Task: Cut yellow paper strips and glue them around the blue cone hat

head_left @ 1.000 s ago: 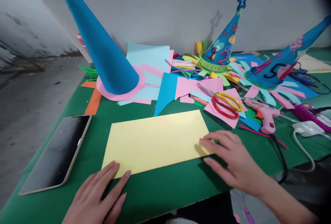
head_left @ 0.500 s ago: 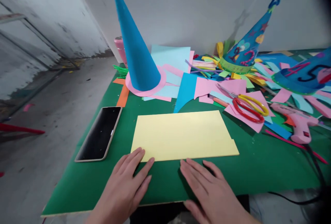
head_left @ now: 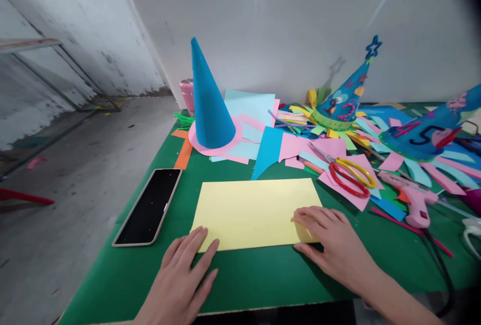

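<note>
A pale yellow sheet of paper (head_left: pixel 251 215) lies flat on the green table (head_left: pixel 259 285) in front of me. My left hand (head_left: pixel 184 270) rests at its lower left corner, fingers stretched out and the fingertips on the paper. Over the lower right corner is my right hand (head_left: pixel 326 235), fingers extended and slightly bent, covering part of that end. Neither hand is gripping anything. Beyond the sheet, a plain blue paper cone (head_left: pixel 212 109) stands on a pink paper ring (head_left: pixel 236 137).
A phone (head_left: pixel 150 207) lies at the left. Scissors (head_left: pixel 351 175) rest on pink paper scraps, beside a pink glue gun (head_left: pixel 411 197) with its cord. Two decorated party hats (head_left: pixel 340 102) stand at the back right among paper strips. A blue paper offcut (head_left: pixel 267 149) lies behind the sheet.
My right hand has moved right and forward, from the sheet's near edge to over its right end. My left hand stays at the left corner. The view has tilted up slightly.
</note>
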Tool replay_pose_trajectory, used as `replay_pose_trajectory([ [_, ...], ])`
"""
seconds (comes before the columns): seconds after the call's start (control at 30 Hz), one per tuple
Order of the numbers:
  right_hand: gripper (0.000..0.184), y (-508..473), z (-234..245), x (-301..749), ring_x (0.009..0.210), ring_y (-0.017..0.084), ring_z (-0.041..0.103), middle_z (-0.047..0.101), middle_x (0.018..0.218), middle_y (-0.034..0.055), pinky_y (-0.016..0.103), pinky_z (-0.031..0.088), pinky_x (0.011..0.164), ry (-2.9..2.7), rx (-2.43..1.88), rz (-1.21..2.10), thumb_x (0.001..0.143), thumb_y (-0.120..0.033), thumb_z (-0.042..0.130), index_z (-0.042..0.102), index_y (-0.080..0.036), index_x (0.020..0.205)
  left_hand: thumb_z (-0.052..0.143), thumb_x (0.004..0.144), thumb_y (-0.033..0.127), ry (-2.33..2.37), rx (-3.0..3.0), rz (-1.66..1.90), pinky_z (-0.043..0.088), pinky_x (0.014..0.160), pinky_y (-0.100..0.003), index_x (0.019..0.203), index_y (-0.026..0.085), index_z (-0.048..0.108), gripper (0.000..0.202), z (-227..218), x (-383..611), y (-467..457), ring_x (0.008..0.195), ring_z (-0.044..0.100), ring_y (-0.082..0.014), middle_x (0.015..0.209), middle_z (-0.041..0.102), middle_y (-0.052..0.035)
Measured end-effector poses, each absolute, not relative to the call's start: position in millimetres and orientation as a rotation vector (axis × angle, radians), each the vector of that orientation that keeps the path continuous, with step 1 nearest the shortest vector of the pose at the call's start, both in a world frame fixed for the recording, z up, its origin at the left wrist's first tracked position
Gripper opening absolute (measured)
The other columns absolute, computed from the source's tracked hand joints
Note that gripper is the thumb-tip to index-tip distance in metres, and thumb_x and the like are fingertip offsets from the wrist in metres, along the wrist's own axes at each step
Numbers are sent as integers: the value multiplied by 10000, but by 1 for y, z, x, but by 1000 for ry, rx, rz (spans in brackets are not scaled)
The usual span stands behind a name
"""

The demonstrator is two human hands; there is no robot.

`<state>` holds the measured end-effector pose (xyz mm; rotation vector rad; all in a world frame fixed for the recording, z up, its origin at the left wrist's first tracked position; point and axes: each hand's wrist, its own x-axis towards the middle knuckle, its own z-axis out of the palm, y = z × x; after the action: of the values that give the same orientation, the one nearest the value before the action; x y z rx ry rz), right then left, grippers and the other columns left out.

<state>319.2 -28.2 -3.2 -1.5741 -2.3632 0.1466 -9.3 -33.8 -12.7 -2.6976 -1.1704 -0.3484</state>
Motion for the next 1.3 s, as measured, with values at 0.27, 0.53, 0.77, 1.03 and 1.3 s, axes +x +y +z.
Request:
replay_pose_trajectory([
  [0.27,351,9,17,325,915,214,557,655,974,67,358,351,798,-2320,-1420,-148,791,-413,546,579,-186,1056,462,826,258,-1016,-2574,-969,289,967,-364,1006,186,591,232,-7,47,-46,1108,477,-219,1078,597,-88],
  [0.53,360,121,16,322,1009,290,516,619,1079,105,474,290,879,-2291,-1517,-116,791,-402,538,578,-184,1074,323,873,473,-1076,-2885,-247,305,926,-381,1197,137,493,496,0,90,-39,1172,423,-248,1263,503,-102],
  [0.77,322,44,9,305,1039,223,488,550,1115,105,374,398,861,-2249,-1517,90,848,-257,433,525,-171,1144,318,883,456,-1191,-2943,-249,302,951,-397,1230,146,455,485,-5,88,-38,1217,373,-254,1311,451,-100],
  [1.03,392,-37,-9,262,986,242,476,520,1106,94,409,425,792,-2117,-1686,345,796,-199,470,476,-209,1187,351,868,447,-1204,-2958,-239,328,912,-429,1165,197,515,422,-3,92,-35,1170,430,-272,1255,508,-110],
  [1.3,415,-41,-11,295,1021,263,451,511,1140,82,406,403,756,-2121,-1833,249,800,-302,481,461,-249,1211,367,860,454,-1159,-2859,-344,218,938,-413,1075,225,582,380,-7,92,-32,1129,452,-247,1201,558,-68],
])
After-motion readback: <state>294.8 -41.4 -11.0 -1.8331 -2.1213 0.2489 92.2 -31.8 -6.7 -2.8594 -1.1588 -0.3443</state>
